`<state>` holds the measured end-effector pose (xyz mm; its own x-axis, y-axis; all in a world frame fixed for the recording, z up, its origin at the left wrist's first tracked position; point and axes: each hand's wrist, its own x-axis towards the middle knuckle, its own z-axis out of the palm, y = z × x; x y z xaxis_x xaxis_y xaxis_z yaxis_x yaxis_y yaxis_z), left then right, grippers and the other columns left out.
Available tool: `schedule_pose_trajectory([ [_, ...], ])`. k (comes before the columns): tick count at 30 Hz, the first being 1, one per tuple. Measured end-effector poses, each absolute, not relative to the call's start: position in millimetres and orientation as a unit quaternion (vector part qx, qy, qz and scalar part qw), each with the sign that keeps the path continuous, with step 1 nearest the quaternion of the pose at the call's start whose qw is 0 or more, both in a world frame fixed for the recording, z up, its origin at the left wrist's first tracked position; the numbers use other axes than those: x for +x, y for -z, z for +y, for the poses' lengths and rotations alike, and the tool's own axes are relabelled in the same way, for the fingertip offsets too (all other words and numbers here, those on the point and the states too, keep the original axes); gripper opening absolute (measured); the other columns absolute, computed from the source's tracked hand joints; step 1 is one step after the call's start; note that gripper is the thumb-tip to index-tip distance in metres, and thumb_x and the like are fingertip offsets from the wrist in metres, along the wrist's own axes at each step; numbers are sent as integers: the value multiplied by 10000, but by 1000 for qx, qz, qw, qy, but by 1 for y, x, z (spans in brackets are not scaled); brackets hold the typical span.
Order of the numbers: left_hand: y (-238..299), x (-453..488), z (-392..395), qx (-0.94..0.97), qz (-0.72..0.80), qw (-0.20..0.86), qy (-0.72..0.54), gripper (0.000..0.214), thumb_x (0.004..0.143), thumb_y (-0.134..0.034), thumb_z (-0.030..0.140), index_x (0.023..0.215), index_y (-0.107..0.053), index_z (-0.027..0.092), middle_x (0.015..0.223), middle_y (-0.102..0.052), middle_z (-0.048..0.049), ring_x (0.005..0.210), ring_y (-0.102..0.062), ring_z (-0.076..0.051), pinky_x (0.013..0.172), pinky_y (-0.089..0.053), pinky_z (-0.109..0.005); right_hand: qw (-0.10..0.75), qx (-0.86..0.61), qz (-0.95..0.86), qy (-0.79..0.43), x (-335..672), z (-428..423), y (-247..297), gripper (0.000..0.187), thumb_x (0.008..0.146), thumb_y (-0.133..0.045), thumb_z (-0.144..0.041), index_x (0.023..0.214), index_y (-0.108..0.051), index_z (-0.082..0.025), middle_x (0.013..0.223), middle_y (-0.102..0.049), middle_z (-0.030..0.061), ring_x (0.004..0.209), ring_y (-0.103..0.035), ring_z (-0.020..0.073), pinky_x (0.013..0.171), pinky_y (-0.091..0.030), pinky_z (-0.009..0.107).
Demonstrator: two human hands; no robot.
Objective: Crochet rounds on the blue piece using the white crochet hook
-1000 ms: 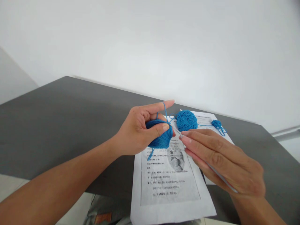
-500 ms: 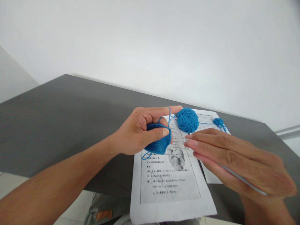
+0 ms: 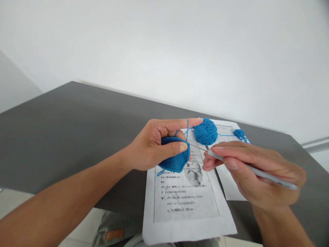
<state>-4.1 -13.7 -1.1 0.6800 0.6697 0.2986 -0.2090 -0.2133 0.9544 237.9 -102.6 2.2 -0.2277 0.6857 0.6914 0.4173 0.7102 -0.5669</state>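
Observation:
My left hand (image 3: 156,144) is closed on a round blue crocheted piece (image 3: 174,158), thumb pressed on its front, with a blue strand looped over the stretched forefinger. My right hand (image 3: 252,171) pinches a thin silver crochet hook (image 3: 253,170); the hook's tip points left at the edge of the crocheted piece. Behind my fingers lies a ball of blue yarn (image 3: 205,131), its strand running to the piece. A small tangle of blue yarn (image 3: 240,134) lies further right.
A printed sheet of paper (image 3: 183,206) with text and a grey picture hangs over the near edge of the dark grey table (image 3: 77,133). A second sheet (image 3: 228,187) lies under the yarn ball. A white wall stands behind the table.
My right hand has turned from flat, stretched fingers into a pinch on the hook, which now lies more level. My left hand with the crocheted piece has shifted slightly right.

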Motion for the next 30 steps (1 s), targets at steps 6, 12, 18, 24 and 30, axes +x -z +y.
schedule_pose_trajectory([
  [6, 2, -3, -13, 705, 199, 567, -376, 651, 940, -722, 240, 1552, -598, 57, 791, -762, -69, 617, -598, -121, 583, -484, -243, 430, -353, -831, -6, 233, -109, -11, 511, 913, -744, -26, 1363, -770, -268, 1068, -863, 46, 899, -839, 237, 821, -732, 372],
  [12, 5, -3, -9, 710, 179, 583, -353, 640, 942, -701, 198, 1560, -593, 71, 748, -724, -48, 640, -596, -130, 596, -496, -254, 319, -309, -893, 65, 238, -113, -24, 535, 944, -674, 23, 1442, -714, -171, 1143, -859, 117, 1053, -836, 266, 977, -710, 347],
  [18, 7, -7, -7, 732, 152, 577, -330, 625, 978, -718, 302, 1564, -601, 120, 776, -752, -70, 621, -593, -137, 581, -486, -268, 367, -320, -874, 4, 244, -108, -27, 519, 919, -738, -25, 1371, -773, -278, 1097, -873, 43, 936, -856, 246, 884, -734, 326],
  [24, 6, -8, -9, 739, 137, 574, -325, 587, 995, -713, 315, 1542, -625, 124, 771, -748, -72, 662, -651, -163, 627, -521, -289, 420, -341, -839, -58, 248, -105, -19, 532, 888, -769, -22, 1340, -787, -303, 1040, -872, 15, 857, -848, 217, 740, -729, 324],
  [30, 4, -6, -11, 734, 116, 593, -308, 605, 1009, -705, 348, 1560, -601, 122, 756, -739, -71, 650, -648, -165, 615, -525, -293, 456, -326, -817, -133, 250, -102, -11, 479, 913, -749, -40, 1322, -792, -286, 881, -860, 3, 742, -823, 198, 663, -713, 334],
])
